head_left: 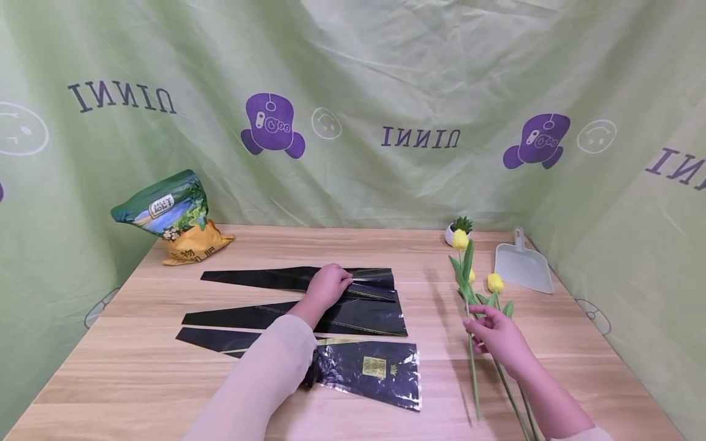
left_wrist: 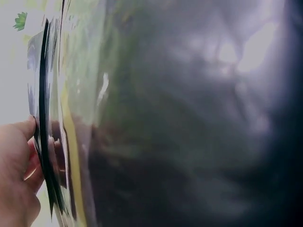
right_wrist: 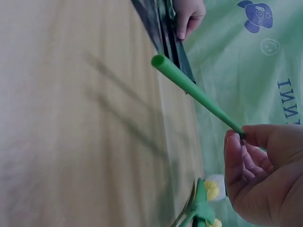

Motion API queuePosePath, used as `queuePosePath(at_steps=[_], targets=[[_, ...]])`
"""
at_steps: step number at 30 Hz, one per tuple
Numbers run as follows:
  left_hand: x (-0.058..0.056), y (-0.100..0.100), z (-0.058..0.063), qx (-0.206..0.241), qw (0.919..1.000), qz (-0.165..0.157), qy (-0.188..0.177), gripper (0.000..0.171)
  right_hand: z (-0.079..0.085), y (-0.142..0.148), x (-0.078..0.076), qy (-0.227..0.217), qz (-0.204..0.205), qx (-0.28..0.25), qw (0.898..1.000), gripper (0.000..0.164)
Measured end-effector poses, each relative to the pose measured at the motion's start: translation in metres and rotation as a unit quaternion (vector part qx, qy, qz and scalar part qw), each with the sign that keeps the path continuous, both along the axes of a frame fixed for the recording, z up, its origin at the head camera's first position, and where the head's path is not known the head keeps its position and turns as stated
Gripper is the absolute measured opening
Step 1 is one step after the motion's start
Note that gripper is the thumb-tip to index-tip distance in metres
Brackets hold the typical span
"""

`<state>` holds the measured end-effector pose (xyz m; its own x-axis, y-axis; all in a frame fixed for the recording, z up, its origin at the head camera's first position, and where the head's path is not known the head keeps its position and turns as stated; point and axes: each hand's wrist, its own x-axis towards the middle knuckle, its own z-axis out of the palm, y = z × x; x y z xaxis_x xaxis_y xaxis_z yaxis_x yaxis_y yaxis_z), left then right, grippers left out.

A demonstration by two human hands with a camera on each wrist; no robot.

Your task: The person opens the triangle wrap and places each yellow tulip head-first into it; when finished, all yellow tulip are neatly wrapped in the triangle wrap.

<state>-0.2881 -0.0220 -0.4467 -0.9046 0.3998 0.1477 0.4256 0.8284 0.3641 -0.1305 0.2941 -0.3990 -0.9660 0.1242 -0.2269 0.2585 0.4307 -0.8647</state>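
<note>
My right hand (head_left: 499, 338) pinches the green stem of an artificial yellow tulip (head_left: 460, 239) between thumb and fingers, holding it above the table. The hollow end of that stem (right_wrist: 189, 89) points toward the right wrist camera. Two more yellow tulips (head_left: 495, 282) lie beside it, their stems passing under my right forearm. At the far black flower sleeve (head_left: 265, 278), my left hand (head_left: 329, 285) pinches its film near the wide end. Close up, the left wrist view shows the thumb and fingers on the sleeve's edge (left_wrist: 43, 94). Another black sleeve (head_left: 369, 315) lies just nearer.
A third black sleeve with gold print (head_left: 386, 373) lies nearest, partly under my left forearm. At the back left stands a green and yellow bag (head_left: 182, 214). A small potted plant (head_left: 449, 235) and a grey dustpan (head_left: 521, 266) are at the back right. Green cloth surrounds the table.
</note>
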Motion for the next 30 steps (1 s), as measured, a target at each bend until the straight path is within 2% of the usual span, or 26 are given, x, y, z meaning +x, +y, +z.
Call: queuePosePath(at_steps=[5, 9, 15, 21, 25, 30], targets=[[0.001, -0.002, 0.002, 0.001, 1.0, 0.004, 0.001, 0.02, 0.006, -0.008, -0.015, 0.02, -0.022, -0.041, 0.999, 0.047], [0.002, -0.002, 0.005, -0.002, 1.0, -0.006, 0.0, 0.019, 0.012, -0.014, -0.027, 0.041, -0.048, -0.064, 0.996, 0.048], [0.006, -0.002, 0.007, 0.004, 0.9999, -0.016, -0.002, 0.019, 0.018, -0.02, -0.044, 0.075, -0.1, -0.108, 0.986, 0.041], [0.011, -0.005, -0.001, 0.023, 0.9997, -0.003, 0.007, 0.019, 0.017, -0.025, -0.06, 0.112, -0.173, -0.172, 0.963, 0.021], [0.015, -0.007, -0.007, 0.057, 0.9982, 0.011, 0.013, 0.018, 0.014, -0.03, -0.071, 0.137, -0.219, -0.204, 0.944, 0.02], [0.021, -0.008, -0.013, 0.119, 0.9922, 0.022, 0.032, 0.017, 0.01, -0.034, -0.083, 0.159, -0.267, -0.241, 0.919, 0.02]])
